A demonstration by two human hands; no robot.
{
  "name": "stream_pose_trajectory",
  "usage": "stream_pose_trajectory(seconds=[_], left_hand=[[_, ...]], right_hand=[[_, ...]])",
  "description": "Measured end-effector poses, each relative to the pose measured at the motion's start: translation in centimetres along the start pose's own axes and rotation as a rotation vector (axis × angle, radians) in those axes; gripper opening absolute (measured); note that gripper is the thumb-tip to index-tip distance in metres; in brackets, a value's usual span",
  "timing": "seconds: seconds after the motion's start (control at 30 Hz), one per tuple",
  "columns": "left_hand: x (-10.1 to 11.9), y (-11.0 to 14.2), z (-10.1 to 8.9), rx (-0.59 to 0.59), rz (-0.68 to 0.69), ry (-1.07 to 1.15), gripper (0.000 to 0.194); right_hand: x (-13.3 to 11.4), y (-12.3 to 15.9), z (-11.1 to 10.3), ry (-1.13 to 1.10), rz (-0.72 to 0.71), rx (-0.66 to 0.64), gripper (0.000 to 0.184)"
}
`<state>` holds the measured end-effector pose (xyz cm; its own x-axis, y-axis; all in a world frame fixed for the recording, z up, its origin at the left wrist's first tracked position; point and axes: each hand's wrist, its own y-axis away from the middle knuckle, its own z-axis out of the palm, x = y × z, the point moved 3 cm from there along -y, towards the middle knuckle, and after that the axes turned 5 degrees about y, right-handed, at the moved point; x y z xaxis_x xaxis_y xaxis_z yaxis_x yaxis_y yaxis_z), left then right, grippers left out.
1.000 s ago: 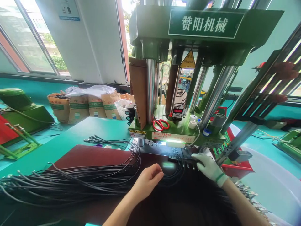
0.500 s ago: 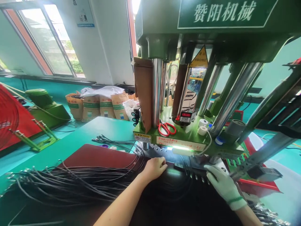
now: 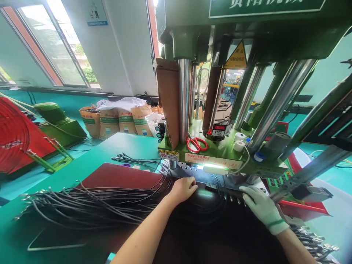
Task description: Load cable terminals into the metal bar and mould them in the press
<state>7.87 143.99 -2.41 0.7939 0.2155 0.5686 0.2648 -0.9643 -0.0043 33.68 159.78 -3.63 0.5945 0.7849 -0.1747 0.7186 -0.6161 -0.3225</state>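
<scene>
My bare left hand rests at the front of the green press, its fingers curled against the dark plate's edge. Whatever may be inside those fingers is hidden. To the right, my right hand wears a white glove with a green cuff band and lies with its fingers stretched out along the press's front. Black cables run out between the hands from under the press, near a row of small metal ends. A thick bundle of black cables with metal tips spreads left of my left forearm.
Red-handled scissors lie on the press's ledge, above a lit lamp. A dark red board lies on the green table. More metal-ended pieces lie at lower right. Filled paper sacks stand by the wall.
The view has tipped down a little, so the press sits higher in the picture. Both hands keep nearly the same places on the press's front.
</scene>
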Motion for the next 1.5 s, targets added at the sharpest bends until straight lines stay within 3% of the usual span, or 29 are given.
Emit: stream_pose_trajectory(seconds=[1.3, 1.5], left_hand=[[0.1, 0.23, -0.14, 0.031, 0.029, 0.011, 0.016], [-0.06, 0.12, -0.01, 0.031, 0.019, 0.014, 0.017]], right_hand=[[0.06, 0.12, -0.21, -0.015, -0.002, 0.016, 0.028], [0.06, 0.07, -0.15, -0.004, 0.012, -0.033, 0.03]])
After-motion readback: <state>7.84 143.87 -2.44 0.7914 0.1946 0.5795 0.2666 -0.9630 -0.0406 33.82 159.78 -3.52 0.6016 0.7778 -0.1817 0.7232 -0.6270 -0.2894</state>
